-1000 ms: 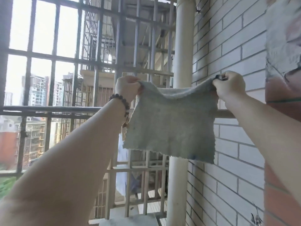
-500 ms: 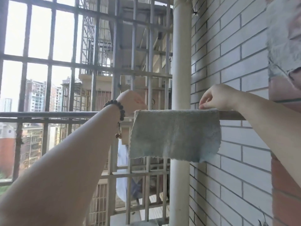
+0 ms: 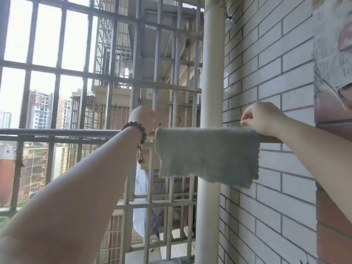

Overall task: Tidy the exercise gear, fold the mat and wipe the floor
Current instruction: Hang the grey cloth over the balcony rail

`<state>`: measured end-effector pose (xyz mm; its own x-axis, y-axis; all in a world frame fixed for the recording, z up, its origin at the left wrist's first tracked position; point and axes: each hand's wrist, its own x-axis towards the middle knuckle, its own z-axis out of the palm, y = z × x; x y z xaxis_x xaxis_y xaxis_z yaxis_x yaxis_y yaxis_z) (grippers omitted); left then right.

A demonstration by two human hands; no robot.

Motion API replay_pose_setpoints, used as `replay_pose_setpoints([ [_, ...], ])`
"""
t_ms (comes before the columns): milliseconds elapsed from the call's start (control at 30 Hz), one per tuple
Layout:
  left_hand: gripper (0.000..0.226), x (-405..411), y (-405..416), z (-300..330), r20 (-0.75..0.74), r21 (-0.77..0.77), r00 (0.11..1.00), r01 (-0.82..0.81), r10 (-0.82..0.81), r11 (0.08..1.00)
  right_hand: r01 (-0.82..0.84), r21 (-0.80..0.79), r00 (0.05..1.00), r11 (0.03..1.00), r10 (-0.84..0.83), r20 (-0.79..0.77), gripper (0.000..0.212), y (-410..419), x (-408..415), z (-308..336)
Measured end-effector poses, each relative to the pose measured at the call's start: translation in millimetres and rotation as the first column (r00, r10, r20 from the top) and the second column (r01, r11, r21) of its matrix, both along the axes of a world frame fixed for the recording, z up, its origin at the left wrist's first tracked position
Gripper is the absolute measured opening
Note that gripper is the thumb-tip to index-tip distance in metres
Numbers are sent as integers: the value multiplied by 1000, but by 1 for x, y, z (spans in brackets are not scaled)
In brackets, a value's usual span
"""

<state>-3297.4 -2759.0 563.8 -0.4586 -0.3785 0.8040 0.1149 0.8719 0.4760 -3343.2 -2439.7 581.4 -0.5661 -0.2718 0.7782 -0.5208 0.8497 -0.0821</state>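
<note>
A grey-blue cleaning cloth (image 3: 207,155) hangs folded over a horizontal metal rail (image 3: 57,132) that runs from the window bars to the brick wall. My left hand (image 3: 142,119), with a dark bead bracelet on the wrist, is curled at the cloth's top left corner and a fingertip meets that corner. My right hand (image 3: 263,119) rests on the rail at the cloth's top right edge and pinches it with curled fingers. No exercise gear, mat or floor is in view.
A white vertical pipe (image 3: 211,73) stands just behind the cloth. The white brick wall (image 3: 266,77) fills the right side, with a red brick edge (image 3: 331,235) nearest me. Metal window bars (image 3: 83,73) close off the left, with buildings beyond.
A second ago both hands held the cloth spread in the air above the rail. They lowered it, and it now hangs draped over the rail with the hands at its top corners.
</note>
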Motion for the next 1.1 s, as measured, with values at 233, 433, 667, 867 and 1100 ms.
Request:
replay_pose_setpoints([
  [233, 22, -2, 4, -6, 275, -252, 950, 216, -144, 943, -26, 163, 982, 986, -5, 186, 5, 1, 19, 1],
  [433, 34, -5, 4, -6, 310, -348, 948, 45, 70, 936, -51, 32, 995, 998, 48, 86, 8, 1, 11, -6],
  [667, 25, -3, 3, -13, 144, -222, 989, 63, -31, 973, -24, -57, 993, 998, 30, 113, 15, -3, 5, -15],
  [867, 26, -1, 24, -16, 310, -370, 950, 160, -41, 915, -89, -1, 979, 996, 87, 182, 14, -3, 13, -15],
  [1100, 23, 13, 20, -73, -347, 213, 937, 35, 42, 976, -233, -616, 965, 752, 103, -240, 18, 5, 22, -71],
])
